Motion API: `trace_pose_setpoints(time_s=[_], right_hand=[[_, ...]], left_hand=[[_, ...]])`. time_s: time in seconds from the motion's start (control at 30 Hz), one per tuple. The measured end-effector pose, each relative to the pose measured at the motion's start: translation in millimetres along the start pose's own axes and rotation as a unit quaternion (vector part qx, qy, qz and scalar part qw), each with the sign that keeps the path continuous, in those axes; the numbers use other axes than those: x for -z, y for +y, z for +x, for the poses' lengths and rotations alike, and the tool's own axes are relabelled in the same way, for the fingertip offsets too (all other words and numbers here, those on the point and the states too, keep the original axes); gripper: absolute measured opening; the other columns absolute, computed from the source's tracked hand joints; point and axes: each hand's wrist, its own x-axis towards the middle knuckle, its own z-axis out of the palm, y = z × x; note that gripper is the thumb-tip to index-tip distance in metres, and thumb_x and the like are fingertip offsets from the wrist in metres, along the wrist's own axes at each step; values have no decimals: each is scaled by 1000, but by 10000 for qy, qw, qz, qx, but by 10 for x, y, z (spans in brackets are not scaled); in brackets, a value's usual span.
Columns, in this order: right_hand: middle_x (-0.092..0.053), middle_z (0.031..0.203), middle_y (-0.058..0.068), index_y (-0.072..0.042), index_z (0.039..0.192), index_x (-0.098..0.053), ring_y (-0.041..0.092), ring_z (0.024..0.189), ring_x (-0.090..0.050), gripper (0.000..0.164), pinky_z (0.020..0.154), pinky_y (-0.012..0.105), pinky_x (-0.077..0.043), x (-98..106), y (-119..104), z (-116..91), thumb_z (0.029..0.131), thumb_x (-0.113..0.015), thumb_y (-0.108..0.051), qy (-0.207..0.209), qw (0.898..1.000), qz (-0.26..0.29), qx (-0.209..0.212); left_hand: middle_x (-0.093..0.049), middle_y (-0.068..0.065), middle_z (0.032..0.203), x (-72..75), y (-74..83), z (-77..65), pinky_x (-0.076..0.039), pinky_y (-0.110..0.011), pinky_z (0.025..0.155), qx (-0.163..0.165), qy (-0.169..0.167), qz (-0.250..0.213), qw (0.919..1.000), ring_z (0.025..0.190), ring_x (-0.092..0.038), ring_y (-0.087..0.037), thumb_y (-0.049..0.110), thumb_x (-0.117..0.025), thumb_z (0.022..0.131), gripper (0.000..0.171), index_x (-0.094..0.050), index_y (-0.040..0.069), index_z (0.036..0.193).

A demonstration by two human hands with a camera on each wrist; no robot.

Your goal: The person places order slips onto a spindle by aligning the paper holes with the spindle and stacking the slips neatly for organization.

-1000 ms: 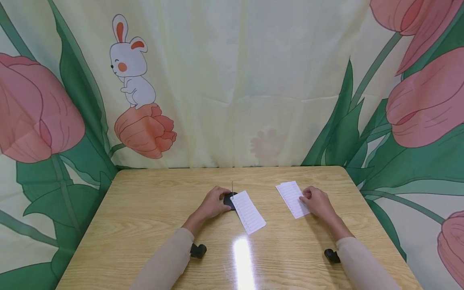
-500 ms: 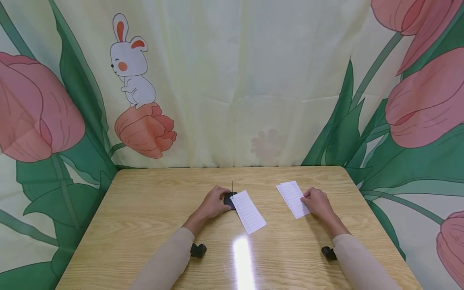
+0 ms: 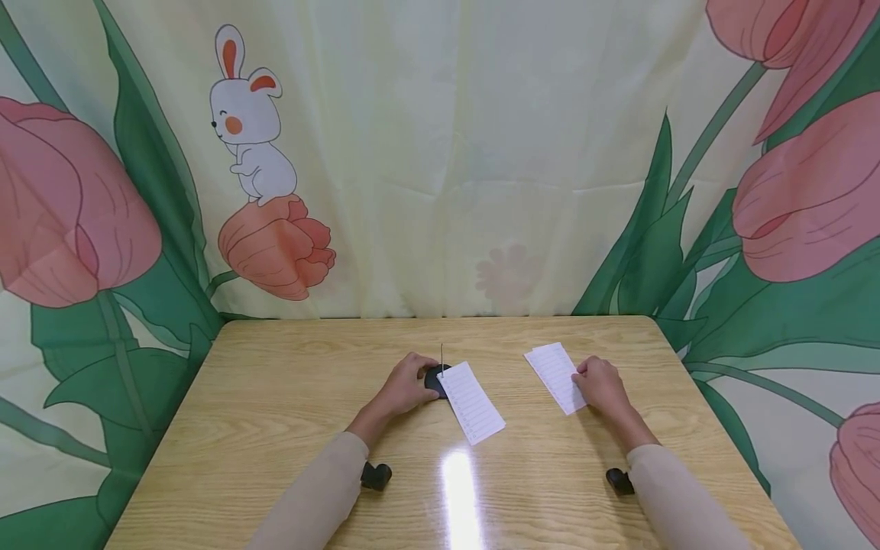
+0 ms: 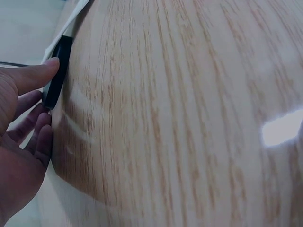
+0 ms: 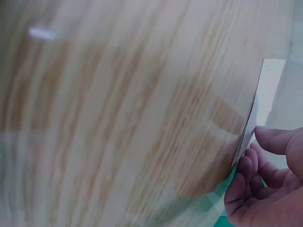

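Note:
A receipt spike with a round black base [image 3: 435,382] and a thin upright metal pin stands mid-table toward the back. My left hand [image 3: 407,384] grips the base's left side; in the left wrist view the thumb lies on top of the black base [image 4: 58,75]. Lined white paper slips [image 3: 471,405] are on the pin by one corner and slant down to the right. Farther right lies a second small stack of lined slips [image 3: 554,376]. My right hand [image 3: 601,384] pinches the right edge of these slips, thumb over the paper [image 5: 265,97] in the right wrist view.
The wooden table [image 3: 296,367] carries a bright light reflection near the front. Behind it hangs a curtain [image 3: 412,153] printed with tulips and a rabbit. A black wrist-camera mount [image 3: 376,477] sticks out at the left cuff, another mount [image 3: 620,481] at the right.
My right forearm and its wrist mount have shifted slightly left, the fingers staying at the slips' right edge. My left hand and the spike have stayed in place.

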Motion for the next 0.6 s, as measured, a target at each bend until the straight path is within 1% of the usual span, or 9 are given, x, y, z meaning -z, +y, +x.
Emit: trace_pose_setpoints(time_s=[0.17, 0.37, 0.47, 0.6], right_hand=[[-63, 108, 26, 10, 113, -62, 32, 92, -57, 22, 79, 40, -49, -7, -21, -4, 103, -59, -9, -41, 10000, -29, -8], [-61, 119, 31, 12, 121, -56, 34, 95, -57, 29, 84, 46, -49, 8, -10, 11, 103, -57, -10, -177, 9998, -20, 17], [-62, 119, 31, 13, 122, -56, 34, 96, -57, 30, 85, 46, -49, 17, -2, 18, 101, -58, -9, -178, 9998, -80, 83], [-62, 114, 28, 12, 120, -56, 34, 95, -56, 27, 83, 43, -49, 43, 1, 27, 99, -57, -6, -234, 9997, -28, 52]], left_hand=[[-58, -11, 129, -3, -5, -1, -51, -43, 98, 37, 7, -22, 10000, 113, -57, -26, 9, -87, 83, 55, -66, 8, 134], [-57, -11, 129, 3, 3, -1, -51, -43, 98, 35, -16, -34, 10000, 112, -57, -26, 9, -86, 84, 55, -66, 8, 134], [-57, -11, 128, 4, 9, -5, -51, -42, 97, 49, -15, -45, 10000, 111, -56, -25, 9, -86, 83, 55, -66, 8, 134], [-57, -11, 128, 3, 10, -7, -50, -42, 97, 57, -11, -73, 10000, 111, -56, -25, 8, -86, 83, 55, -66, 8, 135]])
